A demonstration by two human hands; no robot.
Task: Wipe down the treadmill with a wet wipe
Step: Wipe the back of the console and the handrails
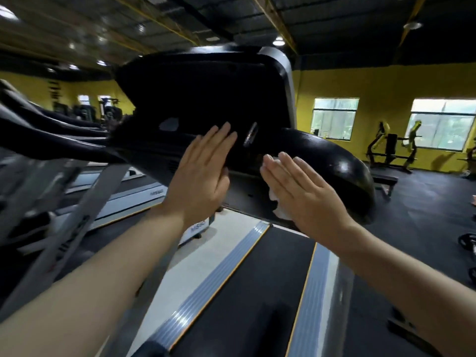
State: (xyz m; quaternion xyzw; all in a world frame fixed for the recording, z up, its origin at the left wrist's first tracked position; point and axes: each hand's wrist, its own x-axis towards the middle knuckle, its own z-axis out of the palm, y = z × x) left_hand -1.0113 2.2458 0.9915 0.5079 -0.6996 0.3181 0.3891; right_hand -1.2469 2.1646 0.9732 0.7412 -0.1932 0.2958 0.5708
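Head view, gym. Treadmill [206, 104] console fills centre, dark, tilted in frame. Right hand [298, 186] flat, fingers straight, pressing white wet wipe [277, 199] against lower console panel where right handrail [334, 161] begins; wipe edges show beneath palm. Left hand [206, 171] released, fingers straight, resting on console face just left, holding nothing, likely steadying. Step in hand: wiping console underside, judged mid-task. Next move calls for sliding wipe right along handrail under steady pressure; belt [252, 292] near, apparently still to do.

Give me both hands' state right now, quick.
Left hand: open, fingers straight, flat on the treadmill console.
Right hand: open, fingers straight, pressing the wet wipe against the console.
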